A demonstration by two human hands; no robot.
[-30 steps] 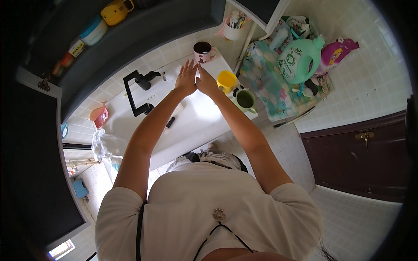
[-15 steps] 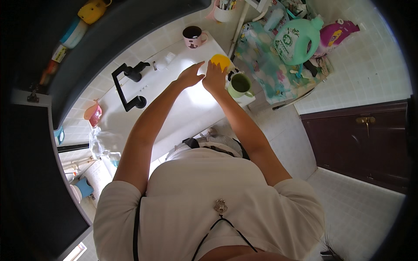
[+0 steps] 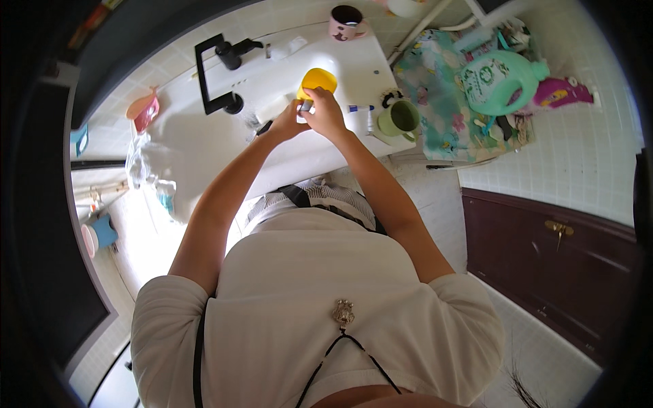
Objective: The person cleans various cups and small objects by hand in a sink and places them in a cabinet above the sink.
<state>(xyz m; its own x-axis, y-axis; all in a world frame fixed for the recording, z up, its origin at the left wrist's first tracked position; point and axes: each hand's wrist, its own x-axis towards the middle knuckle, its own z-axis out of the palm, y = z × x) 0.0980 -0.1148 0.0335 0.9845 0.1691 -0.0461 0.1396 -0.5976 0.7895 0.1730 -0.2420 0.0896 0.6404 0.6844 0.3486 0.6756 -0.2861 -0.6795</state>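
Over the white sink point(image 3: 197, 136) my two hands meet. My right hand point(image 3: 326, 114) is closed at the near side of a yellow cup point(image 3: 317, 82), its fingers against the wall. Directly beside it, my left hand point(image 3: 288, 124) is closed, fingertips touching the right hand. A small grey piece point(image 3: 305, 107) shows between the hands; its kind is unclear. A slim black piece point(image 3: 264, 128) sticks out by the left hand; whether it is held cannot be told. To the right, a white tube with a blue cap point(image 3: 371, 121) lies beside a green mug point(image 3: 386, 125).
A black faucet point(image 3: 203, 75) stands at the sink's left back. At the far edge is a pink mug point(image 3: 338, 28). A pink scoop-like container point(image 3: 143, 109) sits at far left. On the right, a green detergent bottle point(image 3: 490, 76) rests on a patterned cloth point(image 3: 442, 102). Dark cabinet doors point(image 3: 524, 251) are lower right.
The yellow cup has moved left, away from the green mug, with my right hand. My hands, earlier outstretched and slightly apart, are now closed together. The tube is uncovered. The view has shifted.
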